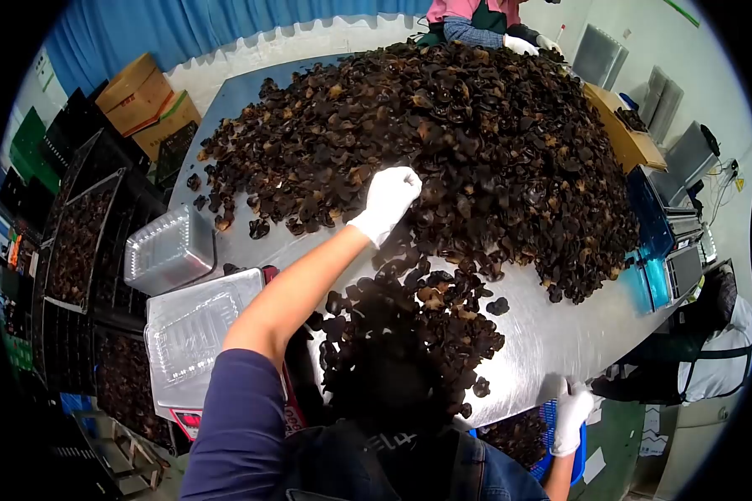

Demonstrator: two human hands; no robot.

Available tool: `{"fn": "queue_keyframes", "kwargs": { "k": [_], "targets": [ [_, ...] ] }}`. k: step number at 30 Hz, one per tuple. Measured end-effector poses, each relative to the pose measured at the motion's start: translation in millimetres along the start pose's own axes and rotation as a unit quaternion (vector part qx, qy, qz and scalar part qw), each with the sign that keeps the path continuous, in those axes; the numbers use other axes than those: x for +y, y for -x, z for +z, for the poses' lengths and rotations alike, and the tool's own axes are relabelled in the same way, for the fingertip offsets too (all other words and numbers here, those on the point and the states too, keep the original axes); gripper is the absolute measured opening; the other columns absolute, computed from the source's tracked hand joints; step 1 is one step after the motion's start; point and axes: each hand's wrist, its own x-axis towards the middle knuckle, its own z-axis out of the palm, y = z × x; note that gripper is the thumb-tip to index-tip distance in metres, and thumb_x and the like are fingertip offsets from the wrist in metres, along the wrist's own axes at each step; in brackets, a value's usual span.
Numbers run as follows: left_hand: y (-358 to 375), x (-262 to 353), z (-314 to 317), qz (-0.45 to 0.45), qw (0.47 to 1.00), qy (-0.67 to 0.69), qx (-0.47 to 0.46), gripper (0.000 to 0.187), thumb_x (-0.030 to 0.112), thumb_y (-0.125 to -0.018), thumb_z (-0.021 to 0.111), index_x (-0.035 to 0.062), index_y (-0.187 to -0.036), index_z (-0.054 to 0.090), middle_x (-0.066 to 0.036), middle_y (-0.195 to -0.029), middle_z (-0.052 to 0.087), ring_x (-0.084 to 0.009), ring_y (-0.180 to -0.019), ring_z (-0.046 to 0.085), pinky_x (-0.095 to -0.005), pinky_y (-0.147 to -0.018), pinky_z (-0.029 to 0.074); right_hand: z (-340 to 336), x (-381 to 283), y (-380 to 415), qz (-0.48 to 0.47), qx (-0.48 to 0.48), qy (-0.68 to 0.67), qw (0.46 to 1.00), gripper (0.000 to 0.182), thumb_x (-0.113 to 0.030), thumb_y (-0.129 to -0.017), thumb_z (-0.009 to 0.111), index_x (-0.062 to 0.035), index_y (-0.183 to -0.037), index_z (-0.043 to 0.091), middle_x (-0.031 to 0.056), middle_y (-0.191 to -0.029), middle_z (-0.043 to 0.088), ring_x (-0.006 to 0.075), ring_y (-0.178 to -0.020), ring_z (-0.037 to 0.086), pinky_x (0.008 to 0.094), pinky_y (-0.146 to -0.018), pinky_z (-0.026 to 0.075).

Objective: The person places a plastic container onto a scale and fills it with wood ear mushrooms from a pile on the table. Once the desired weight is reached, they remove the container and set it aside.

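A large heap of dark wood ear mushrooms covers much of the metal table. My left hand, in a white glove, is over the near side of this heap with its fingers curled closed. What they hold, if anything, is hidden. Nearer my body lies a smaller pile of wood ear mushrooms, partly in shadow. My right hand, also gloved in white, is low by the table's near right edge, fingers apart and nothing visible in them. It is beside a blue basket with more mushrooms inside.
Clear plastic boxes are stacked at the table's left edge. A clear plastic tray sits on a red scale. Black crates with mushrooms stand at left. Across the table a person in gloves works at the heap.
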Motion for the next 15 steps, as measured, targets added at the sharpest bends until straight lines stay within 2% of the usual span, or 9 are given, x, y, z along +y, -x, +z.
{"fn": "queue_keyframes", "kwargs": {
  "k": [1,5,7,9,11,13,14,15],
  "targets": [
    [3,2,-5,-0.004,1.0,-0.024,-0.006,0.012,0.012,-0.079,0.065,0.0002,-0.081,0.068,-0.007,-0.07,0.066,-0.013,-0.063,0.063,-0.028,-0.062,0.05,3,-18,-11,0.001,-0.003,-0.029,1.0,0.017,-0.016,-0.083,0.072,0.0008,-0.086,0.071,0.0198,-0.08,0.068,0.0349,-0.072,0.067,0.0396,-0.068,0.052],
    [13,2,-15,0.007,0.999,-0.041,-0.015,0.012,0.012,-0.077,0.064,0.0009,-0.078,0.069,-0.008,-0.07,0.068,-0.0133,-0.065,0.063,-0.0278,-0.064,0.05,8,-103,-46,0.028,-0.071,-0.292,0.953,0.014,-0.011,-0.087,0.069,0.0028,-0.089,0.07,0.0143,-0.074,0.067,0.0163,-0.066,0.063,0.0316,-0.064,0.048],
    [15,1,-17,0.0,0.999,-0.044,-0.021,0.011,0.012,-0.077,0.065,0.0011,-0.078,0.069,-0.007,-0.07,0.068,-0.0129,-0.065,0.063,-0.0276,-0.063,0.05,18,-136,-60,0.004,-0.088,-0.324,0.942,0.013,-0.009,-0.089,0.066,0.0031,-0.091,0.072,0.0101,-0.074,0.068,0.0128,-0.069,0.061,0.0287,-0.064,0.048],
    [18,5,-19,-0.004,0.998,-0.048,-0.028,0.011,0.011,-0.077,0.065,0.0012,-0.077,0.07,-0.007,-0.07,0.068,-0.0124,-0.065,0.063,-0.0274,-0.063,0.05,27,-170,-79,0.059,-0.225,-0.539,0.81,0.019,-0.013,-0.092,0.063,0.0038,-0.099,0.071,0.0095,-0.083,0.071,0.0149,-0.074,0.063,0.0282,-0.064,0.048],
    [22,19,-23,-0.045,0.998,0.01,-0.052,0.011,0.01,-0.077,0.065,0.0015,-0.078,0.071,-0.006,-0.071,0.069,-0.0118,-0.065,0.063,-0.0271,-0.063,0.05,26,-212,-93,0.044,-0.287,-0.684,0.67,0.031,-0.019,-0.097,0.059,0.0048,-0.116,0.065,0.015,-0.099,0.071,0.0207,-0.084,0.067,0.0304,-0.074,0.053],
    [24,31,-22,-0.033,0.997,0.015,-0.061,0.011,0.01,-0.077,0.066,0.0015,-0.079,0.071,-0.006,-0.071,0.069,-0.0116,-0.065,0.063,-0.0267,-0.063,0.05,89,-228,-116,0.157,-0.44,-0.777,0.422,0.053,-0.032,-0.1,0.056,0.0046,-0.137,0.047,0.0242,-0.123,0.061,0.0314,-0.107,0.065,0.0399,-0.088,0.054],
    [28,38,-22,-0.025,0.997,0.02,-0.067,0.011,0.01,-0.077,0.066,0.0015,-0.079,0.072,-0.006,-0.071,0.069,-0.0113,-0.064,0.062,-0.0262,-0.063,0.05,101,-243,-122,0.214,-0.457,-0.778,0.375,0.061,-0.038,-0.099,0.054,0.0028,-0.142,0.04,0.0268,-0.132,0.054,0.036,-0.115,0.06,0.0459,-0.093,0.052],
    [35,60,-24,-0.092,0.989,0.057,-0.101,0.012,0.012,-0.078,0.066,0.0018,-0.081,0.072,-0.007,-0.071,0.069,-0.0112,-0.065,0.063,-0.0261,-0.064,0.052,107,-258,-125,0.27,-0.472,-0.774,0.325,0.069,-0.045,-0.099,0.053,0.001,-0.146,0.033,0.0294,-0.14,0.046,0.0407,-0.123,0.055,0.052,-0.098,0.05]
  ]
}}
